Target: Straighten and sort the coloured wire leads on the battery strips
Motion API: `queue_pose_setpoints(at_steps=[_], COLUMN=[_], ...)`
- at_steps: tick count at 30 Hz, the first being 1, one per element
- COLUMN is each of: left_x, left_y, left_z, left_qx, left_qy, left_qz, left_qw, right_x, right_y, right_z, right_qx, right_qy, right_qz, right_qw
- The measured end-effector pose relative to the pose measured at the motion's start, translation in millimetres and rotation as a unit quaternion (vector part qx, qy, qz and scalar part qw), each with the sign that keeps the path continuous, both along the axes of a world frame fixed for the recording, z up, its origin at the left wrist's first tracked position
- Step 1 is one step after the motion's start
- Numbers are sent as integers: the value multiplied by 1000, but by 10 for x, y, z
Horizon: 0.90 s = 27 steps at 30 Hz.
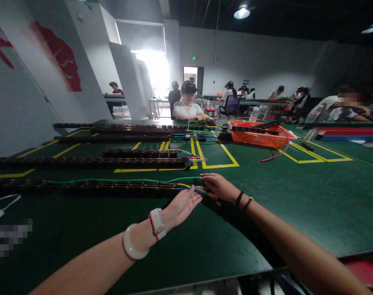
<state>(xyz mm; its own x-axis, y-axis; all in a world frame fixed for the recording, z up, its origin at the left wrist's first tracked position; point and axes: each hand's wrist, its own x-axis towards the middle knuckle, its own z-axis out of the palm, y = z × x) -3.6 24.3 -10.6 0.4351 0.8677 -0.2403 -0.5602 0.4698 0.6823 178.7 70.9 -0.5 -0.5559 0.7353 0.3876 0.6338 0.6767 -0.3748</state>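
Observation:
A long dark cable channel [119, 188] lies across the green table in front of me. Yellow, blue and other coloured wires [183, 185] come out of its right end, with ring terminals [217, 203] at their tips. My left hand [185, 204] is turned partly palm up, its thumb and fingers around this wire bundle. A loose green wire [137, 180] runs along the top of the channel. Its right end reaches the fingertips of my right hand [219, 186], bent over the bundle from the right and closed on the green wire. The fingertips partly hide the wires.
More dark channels [82, 162] with wire ends lie farther back on the green table [297, 196]. An orange basket [260, 137] stands at the back right, a red wire [275, 156] hanging from it. A person [189, 108] sits across the table; others work behind.

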Motion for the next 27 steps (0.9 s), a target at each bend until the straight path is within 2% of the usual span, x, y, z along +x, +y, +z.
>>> queue_pose_setpoints(at_steps=[3,6,11,16,21,27], left_x=[-2,-1,-6,-13,-8,-16], left_y=[0,-21,-54,-80,-79,-47], left_z=[3,51,124,163,162,79], left_qx=[-5,-17,-22,-30,-27,-24], left_qy=[-6,3,10,14,17,19], left_qz=[5,2,-5,8,7,7], left_qw=[1000,1000,1000,999,999,999], right_x=[41,51,3,-6,14,-10], right_y=[38,21,-42,-48,-57,-84], right_z=[-17,37,103,72,74,114], right_qx=[-49,-34,1,-64,-151,-150], right_qy=[49,64,-10,-41,-23,-18], right_qz=[-4,-12,-40,-19,13,4], right_qw=[998,997,999,997,988,988])
